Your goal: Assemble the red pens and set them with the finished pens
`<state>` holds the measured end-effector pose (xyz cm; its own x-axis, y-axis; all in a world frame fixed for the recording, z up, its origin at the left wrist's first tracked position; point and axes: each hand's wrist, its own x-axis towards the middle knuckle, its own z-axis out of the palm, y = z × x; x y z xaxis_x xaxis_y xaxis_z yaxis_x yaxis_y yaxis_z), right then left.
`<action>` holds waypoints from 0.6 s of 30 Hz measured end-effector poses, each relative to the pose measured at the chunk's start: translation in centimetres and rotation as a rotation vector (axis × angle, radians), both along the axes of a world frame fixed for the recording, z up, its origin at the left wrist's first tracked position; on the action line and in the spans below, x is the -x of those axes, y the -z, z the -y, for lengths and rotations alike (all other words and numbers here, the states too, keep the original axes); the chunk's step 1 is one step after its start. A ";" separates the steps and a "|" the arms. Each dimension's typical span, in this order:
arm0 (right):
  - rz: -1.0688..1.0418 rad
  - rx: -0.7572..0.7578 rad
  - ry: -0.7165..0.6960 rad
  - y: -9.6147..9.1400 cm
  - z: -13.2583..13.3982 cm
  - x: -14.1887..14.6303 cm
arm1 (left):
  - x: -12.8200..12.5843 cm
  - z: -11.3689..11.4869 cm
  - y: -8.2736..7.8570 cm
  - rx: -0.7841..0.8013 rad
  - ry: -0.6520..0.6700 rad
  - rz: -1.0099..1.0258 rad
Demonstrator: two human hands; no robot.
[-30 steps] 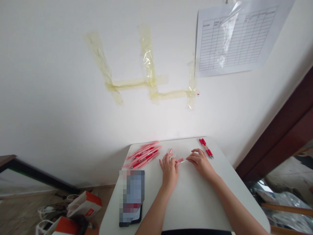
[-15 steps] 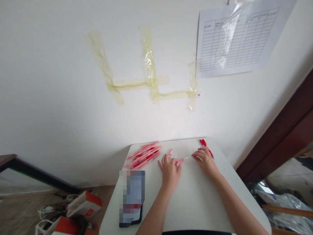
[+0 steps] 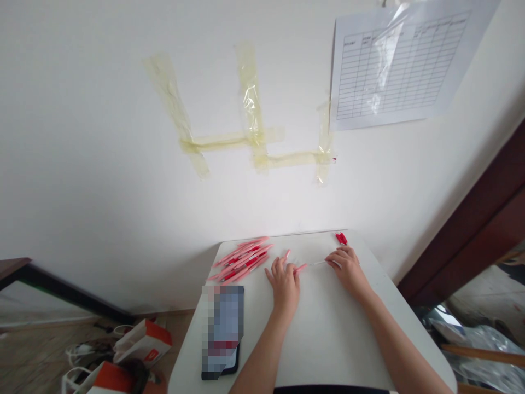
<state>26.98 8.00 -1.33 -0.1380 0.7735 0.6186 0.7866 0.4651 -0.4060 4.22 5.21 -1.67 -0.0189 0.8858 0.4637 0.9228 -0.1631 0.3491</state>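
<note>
My left hand (image 3: 285, 282) is closed on a pink pen barrel (image 3: 301, 268) above the middle of the white table. Its fingers are bent, and the barrel's end points right. Past its index finger pokes the tip of another pink piece (image 3: 287, 253), its rest hidden behind the hand. My right hand (image 3: 344, 268) pinches a thin, whitish pen refill (image 3: 318, 263), which points left at the barrel's end. Whether refill and barrel touch, I cannot tell. Beyond my right hand lie small red pen parts (image 3: 341, 238). To the left is a pile of pink and red pens (image 3: 241, 260).
A phone (image 3: 225, 328), partly blurred out, lies on the table's (image 3: 328, 339) left side. The wall (image 3: 123, 191) rises right behind the table, with yellowish tape and a printed sheet (image 3: 394, 71). Paper bags (image 3: 143, 342) stand on the floor at left.
My right hand has shifted slightly right with the refill, and it now covers the red pen that showed beside it. My left hand stays almost in place on the barrel.
</note>
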 end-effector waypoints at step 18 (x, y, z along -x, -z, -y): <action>-0.036 0.012 -0.045 0.0 -0.1 0.1 | 0.4 0.4 -0.3 0.046 -0.002 0.032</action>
